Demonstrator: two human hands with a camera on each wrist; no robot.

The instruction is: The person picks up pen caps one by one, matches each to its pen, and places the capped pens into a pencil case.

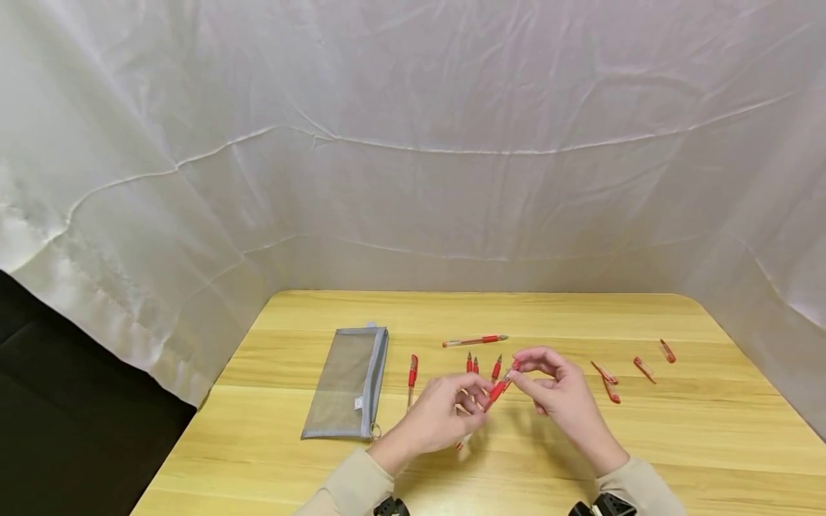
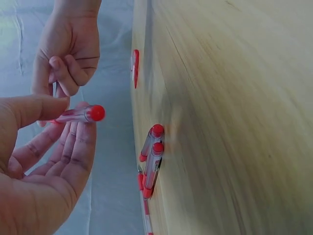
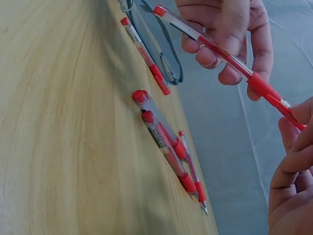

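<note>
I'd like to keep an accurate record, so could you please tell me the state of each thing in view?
Held pen: in the left hand; cap at its tip, pinched by the right hand, seating unclear.
Pen beside the mesh pouch: capped.
Rearmost pen: uncapped.
Pens beyond left hand: uncapped.
Caps at right: loose.
Mesh pouch: lying flat, side apparently open.

Red pens and a grey pouch bore small markings, none of them surely legible.
In the right wrist view, pale, letter-like marks stood near one end of the raised red pen (image 3: 239, 67), too blurred to spell out; a pen on the table (image 3: 159, 137) carried a strip of tiny dark print along its clear barrel. In the head view, the pouch (image 1: 338, 387) had a white tag (image 1: 358, 403), too small to read.
</note>
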